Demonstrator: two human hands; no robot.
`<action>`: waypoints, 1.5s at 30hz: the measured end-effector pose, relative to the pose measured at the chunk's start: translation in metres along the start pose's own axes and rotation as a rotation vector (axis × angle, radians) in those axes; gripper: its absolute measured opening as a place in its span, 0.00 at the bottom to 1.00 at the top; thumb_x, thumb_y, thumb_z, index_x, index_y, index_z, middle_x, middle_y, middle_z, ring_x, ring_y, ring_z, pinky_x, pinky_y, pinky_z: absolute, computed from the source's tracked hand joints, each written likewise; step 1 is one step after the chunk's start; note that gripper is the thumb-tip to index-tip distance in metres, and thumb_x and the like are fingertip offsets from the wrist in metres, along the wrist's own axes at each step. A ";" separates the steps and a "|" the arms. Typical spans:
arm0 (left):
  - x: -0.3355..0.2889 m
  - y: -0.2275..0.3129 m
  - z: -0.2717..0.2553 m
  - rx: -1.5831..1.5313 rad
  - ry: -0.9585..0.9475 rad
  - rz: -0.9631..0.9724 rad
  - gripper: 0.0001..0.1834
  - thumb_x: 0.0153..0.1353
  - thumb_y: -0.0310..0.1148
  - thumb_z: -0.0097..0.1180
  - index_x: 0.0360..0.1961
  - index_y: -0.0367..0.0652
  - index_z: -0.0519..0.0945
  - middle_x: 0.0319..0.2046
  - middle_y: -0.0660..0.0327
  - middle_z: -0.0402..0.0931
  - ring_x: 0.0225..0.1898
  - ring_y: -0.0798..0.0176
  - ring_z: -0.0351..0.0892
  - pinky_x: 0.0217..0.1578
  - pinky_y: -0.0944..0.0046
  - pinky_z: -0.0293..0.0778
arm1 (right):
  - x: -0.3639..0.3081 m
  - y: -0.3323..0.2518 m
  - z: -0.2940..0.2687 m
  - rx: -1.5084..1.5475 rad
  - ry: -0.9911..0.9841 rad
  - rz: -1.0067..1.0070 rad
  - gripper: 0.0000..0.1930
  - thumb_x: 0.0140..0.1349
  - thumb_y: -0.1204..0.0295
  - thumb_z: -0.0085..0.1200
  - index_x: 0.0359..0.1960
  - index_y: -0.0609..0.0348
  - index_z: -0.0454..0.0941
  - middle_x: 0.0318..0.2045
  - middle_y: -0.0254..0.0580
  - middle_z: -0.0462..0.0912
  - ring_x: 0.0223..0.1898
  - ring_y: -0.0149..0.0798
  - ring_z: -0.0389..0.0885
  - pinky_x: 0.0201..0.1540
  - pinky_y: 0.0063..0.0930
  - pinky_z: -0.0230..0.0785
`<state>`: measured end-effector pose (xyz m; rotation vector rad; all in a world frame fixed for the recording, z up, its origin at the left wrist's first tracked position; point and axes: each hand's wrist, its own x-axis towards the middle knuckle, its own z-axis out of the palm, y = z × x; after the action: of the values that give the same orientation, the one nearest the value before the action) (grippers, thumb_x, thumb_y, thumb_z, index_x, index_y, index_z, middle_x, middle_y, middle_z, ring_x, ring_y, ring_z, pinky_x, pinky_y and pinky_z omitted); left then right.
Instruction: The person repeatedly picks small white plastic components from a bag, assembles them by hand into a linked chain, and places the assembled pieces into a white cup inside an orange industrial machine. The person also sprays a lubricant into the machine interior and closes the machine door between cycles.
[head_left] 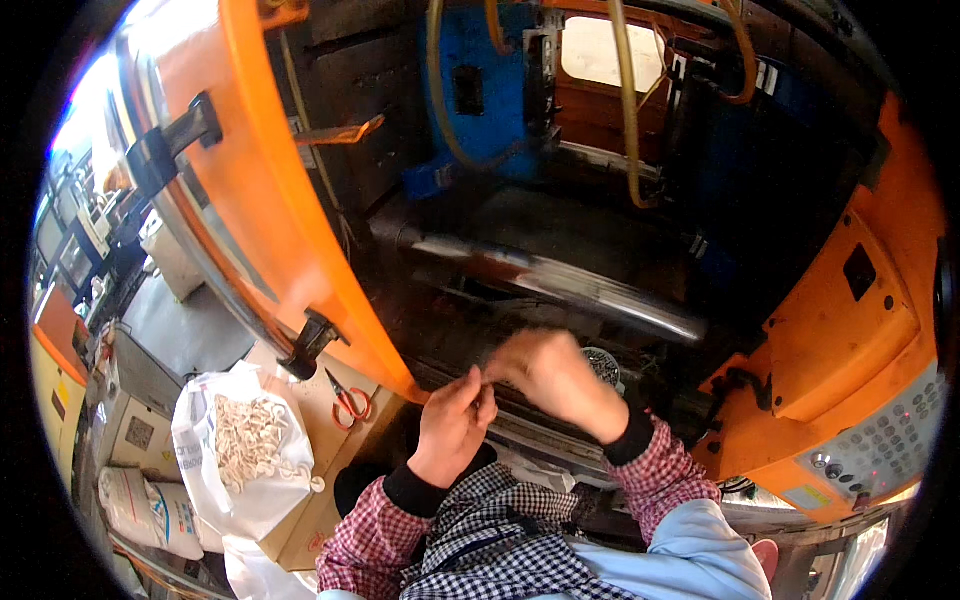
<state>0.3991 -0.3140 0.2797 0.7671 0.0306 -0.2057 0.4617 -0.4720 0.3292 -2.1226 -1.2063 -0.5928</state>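
My left hand (452, 430) is raised in front of my body, its thumb and fingers pinched together. Whatever sits in that pinch is too small to make out. My right hand (555, 382) meets it at the fingertips, bent over from the right and smeared by motion, so its grip is unclear. Just beyond my right wrist stands a small round tub (602, 366) of small metal pieces. To the left, a white plastic bag (285, 485) lies open with many small cream-coloured plastic parts (245, 435) in it. Beside the bag lie red-handled cutters (350, 403).
An orange machine door (290, 220) with black handles stands slid open at left. Inside the machine are a shiny metal bar (590, 285), blue blocks (480, 90) and hanging hoses (628, 100). A button panel (885, 440) is at right. The bag rests on a cardboard box (310, 525).
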 end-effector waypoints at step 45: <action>0.052 0.007 0.003 0.128 0.128 0.050 0.15 0.66 0.35 0.46 0.47 0.33 0.72 0.31 0.60 0.73 0.30 0.70 0.68 0.32 0.70 0.66 | 0.173 0.238 -0.023 -0.134 0.439 0.430 0.09 0.52 0.75 0.55 0.34 0.66 0.80 0.31 0.55 0.82 0.35 0.48 0.81 0.39 0.33 0.71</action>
<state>0.4516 -0.3200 0.2811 0.9071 0.1207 -0.1116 0.7511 -0.4780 0.3871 -2.1181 -0.4653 -0.8945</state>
